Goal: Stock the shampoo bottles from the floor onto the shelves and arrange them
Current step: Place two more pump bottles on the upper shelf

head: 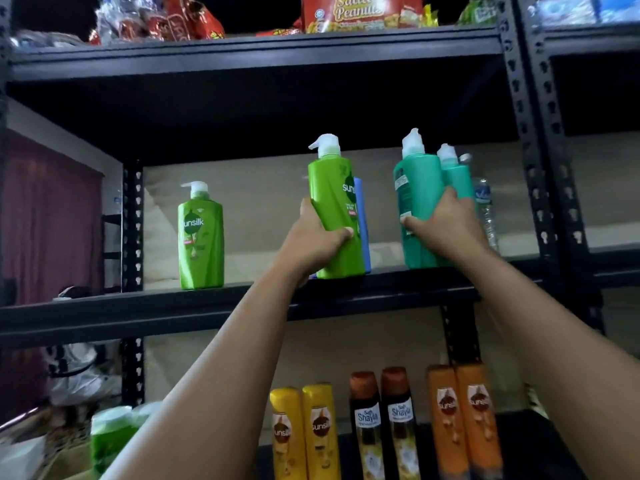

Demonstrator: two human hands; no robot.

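Middle shelf (214, 308): left hand (313, 242) grips green bottle (337, 209); right hand (446, 225) grips teal bottles (420, 188).

We log: shelf frame (526, 109), dark matt metal, punched uprights. Green pump bottle (201, 244), glossy smooth plastic, white plastic pump. Teal pump bottles (420, 202), plastic with satin sheen. Water bottle (486, 209), clear ribbed plastic. Lower-shelf yellow bottles (304, 434) and orange bottles (464, 420), shiny plastic. Snack packs (360, 12) on top, crinkled glossy film. We note curtain (52, 216), matt maroon cloth.
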